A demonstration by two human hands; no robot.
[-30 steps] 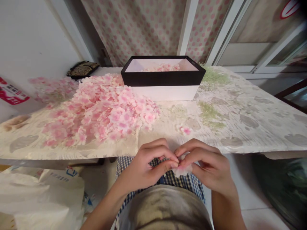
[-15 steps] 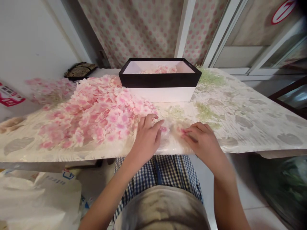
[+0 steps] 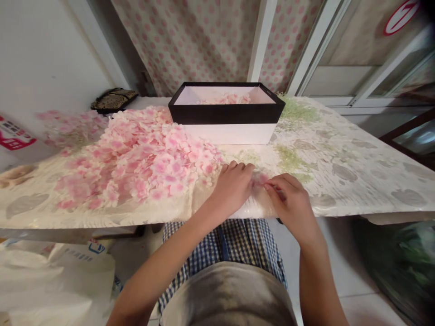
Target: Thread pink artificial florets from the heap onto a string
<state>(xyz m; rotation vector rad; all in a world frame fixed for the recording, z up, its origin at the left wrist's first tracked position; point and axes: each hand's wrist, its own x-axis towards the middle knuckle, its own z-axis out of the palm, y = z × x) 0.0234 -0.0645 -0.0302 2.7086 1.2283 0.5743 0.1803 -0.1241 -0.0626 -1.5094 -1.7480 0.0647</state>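
My left hand (image 3: 233, 186) and my right hand (image 3: 288, 199) rest on the table's front edge, fingertips nearly meeting. Between them lies a small pink fabric flower (image 3: 260, 179), mostly covered by the fingers. Both hands have fingers curled together over it; whether either one actually grips it is hidden. A big heap of pink fabric flowers (image 3: 142, 154) lies just left of my left hand. Behind stands a black and white box (image 3: 227, 118) with several pink flowers inside.
The table (image 3: 356, 172) wears a leaf-patterned cloth. A dark woven pouch (image 3: 113, 99) sits at the back left by the wall. White plastic bags (image 3: 50, 280) lie on the floor to the left. A dotted curtain hangs behind the box.
From my lap, both hands rose to the table edge. Since half a second ago my left hand slid right and curled, closing in on the right hand over the small flower.
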